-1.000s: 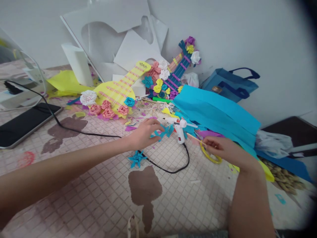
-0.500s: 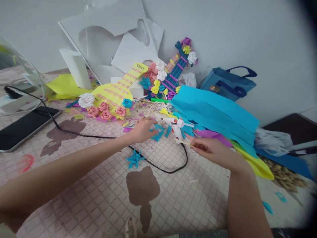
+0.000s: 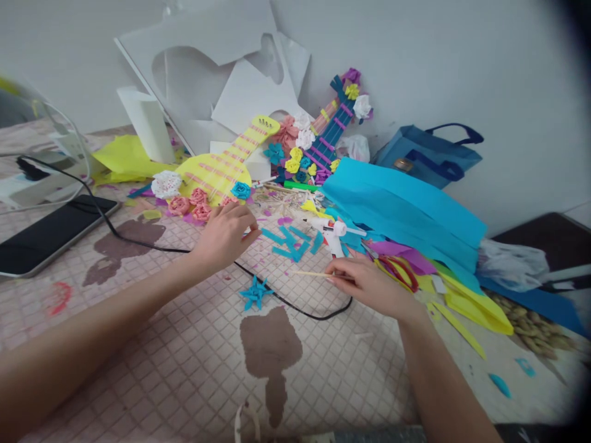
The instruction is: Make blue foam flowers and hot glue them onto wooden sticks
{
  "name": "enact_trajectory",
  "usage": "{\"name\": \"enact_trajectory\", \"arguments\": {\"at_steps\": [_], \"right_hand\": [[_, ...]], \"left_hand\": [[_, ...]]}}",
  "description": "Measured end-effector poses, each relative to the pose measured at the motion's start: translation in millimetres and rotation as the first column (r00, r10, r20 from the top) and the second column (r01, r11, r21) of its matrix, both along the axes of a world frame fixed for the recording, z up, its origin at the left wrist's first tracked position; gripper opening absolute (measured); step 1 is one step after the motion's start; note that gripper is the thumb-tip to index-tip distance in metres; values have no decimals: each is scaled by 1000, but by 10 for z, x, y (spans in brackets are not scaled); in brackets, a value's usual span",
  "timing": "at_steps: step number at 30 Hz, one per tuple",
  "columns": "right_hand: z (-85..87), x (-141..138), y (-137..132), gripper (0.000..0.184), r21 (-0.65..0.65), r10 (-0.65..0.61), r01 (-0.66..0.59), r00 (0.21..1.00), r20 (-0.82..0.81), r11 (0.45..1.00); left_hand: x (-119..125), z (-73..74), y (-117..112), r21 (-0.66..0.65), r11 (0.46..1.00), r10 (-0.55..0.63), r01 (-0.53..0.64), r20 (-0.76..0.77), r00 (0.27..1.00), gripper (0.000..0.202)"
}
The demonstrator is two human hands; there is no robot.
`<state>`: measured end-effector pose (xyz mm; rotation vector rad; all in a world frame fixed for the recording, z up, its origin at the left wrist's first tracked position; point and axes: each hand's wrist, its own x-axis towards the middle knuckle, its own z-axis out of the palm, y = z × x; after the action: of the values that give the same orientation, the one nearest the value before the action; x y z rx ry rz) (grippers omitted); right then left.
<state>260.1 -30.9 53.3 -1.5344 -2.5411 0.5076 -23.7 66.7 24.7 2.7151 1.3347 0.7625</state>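
My right hand (image 3: 362, 280) grips a thin wooden stick (image 3: 309, 273), which points left over the tablecloth. Just beyond it, a white glue gun (image 3: 333, 231) lies with its handle partly behind my fingers. My left hand (image 3: 224, 234) hovers at the front of a yellow paper guitar (image 3: 217, 166), near its pink paper flowers (image 3: 198, 197). Its fingers are curled toward the thumb; what they hold, if anything, is too small to name. Several blue paper strips (image 3: 290, 243) lie between my hands. A blue folded-paper star flower (image 3: 255, 293) rests closer to me.
A black cord (image 3: 295, 309) crosses the table. Red-handled scissors (image 3: 399, 271) lie beside the right hand, near blue paper sheets (image 3: 406, 209). A phone (image 3: 50, 237) is at left. Behind stand a dark blue paper guitar (image 3: 330, 138), white board offcuts (image 3: 249, 95) and a blue bag (image 3: 420, 154).
My left hand has moved left, from the blue strips to the yellow guitar's front. My right hand has shifted left with the stick, uncovering the scissors.
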Motion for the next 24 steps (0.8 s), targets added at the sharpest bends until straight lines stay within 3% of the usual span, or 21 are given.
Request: {"name": "enact_trajectory", "arguments": {"at_steps": [8, 12, 17, 24], "right_hand": [[-129, -199, -23, 14, 99, 6, 7, 991, -131, 995], [-217, -342, -59, 14, 105, 72, -56, 985, -158, 993], [-300, -507, -118, 20, 136, 136, -120, 984, -114, 983], [-350, -629, -165, 22, 212, 205, -207, 978, 29, 955]], "left_hand": [[-160, -32, -250, -174, 978, -82, 116, 191, 978, 10], [-232, -26, -406, -231, 945, -169, 231, 260, 951, 10], [-274, -35, -552, -242, 884, -348, 400, 230, 909, 4], [-261, -160, -742, -276, 898, -327, 343, 105, 939, 30]]}}
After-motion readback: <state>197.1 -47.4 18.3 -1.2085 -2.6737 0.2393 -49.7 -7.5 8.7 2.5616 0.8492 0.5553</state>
